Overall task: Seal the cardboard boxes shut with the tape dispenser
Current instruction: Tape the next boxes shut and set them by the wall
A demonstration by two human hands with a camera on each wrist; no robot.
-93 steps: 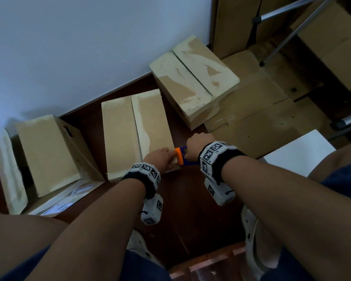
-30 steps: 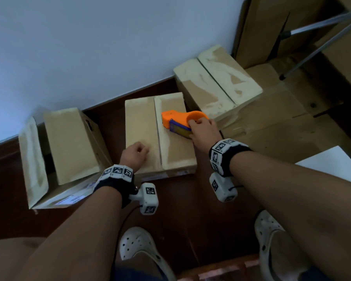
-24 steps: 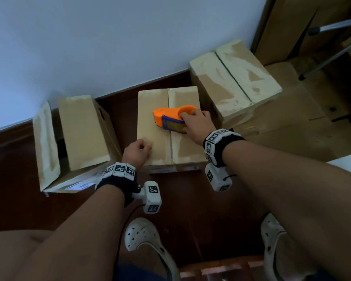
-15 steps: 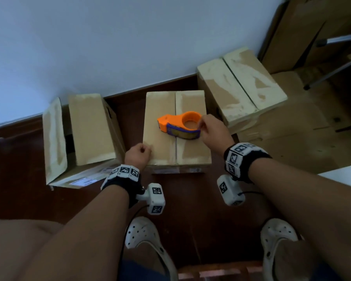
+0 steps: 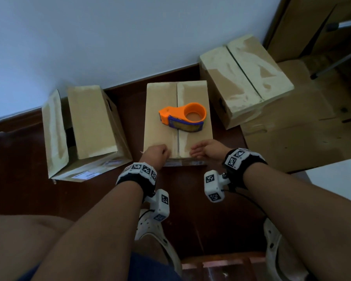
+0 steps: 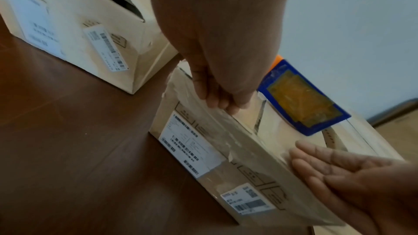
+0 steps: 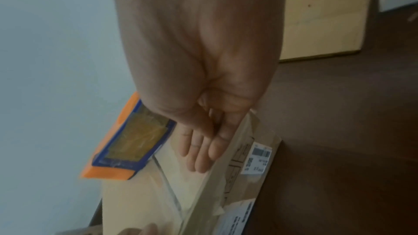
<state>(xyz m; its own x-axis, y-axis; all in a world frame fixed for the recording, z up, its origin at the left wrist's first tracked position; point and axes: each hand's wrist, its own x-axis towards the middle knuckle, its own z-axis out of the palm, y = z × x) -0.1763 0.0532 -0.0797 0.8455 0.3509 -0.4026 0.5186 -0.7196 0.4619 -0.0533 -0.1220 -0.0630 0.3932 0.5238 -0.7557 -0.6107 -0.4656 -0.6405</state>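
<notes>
While white shipping labels [image 6: 192, 146] stay unreadable, left hand [image 5: 154, 154] fingers curl on the box [image 5: 160, 110], right hand [image 5: 208, 150] fingers flat

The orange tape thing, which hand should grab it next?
Probably the right hand: it lies open on the middle box, nearer the tape dispenser's ring. The left hand has curled fingers at the box's near edge.
</notes>
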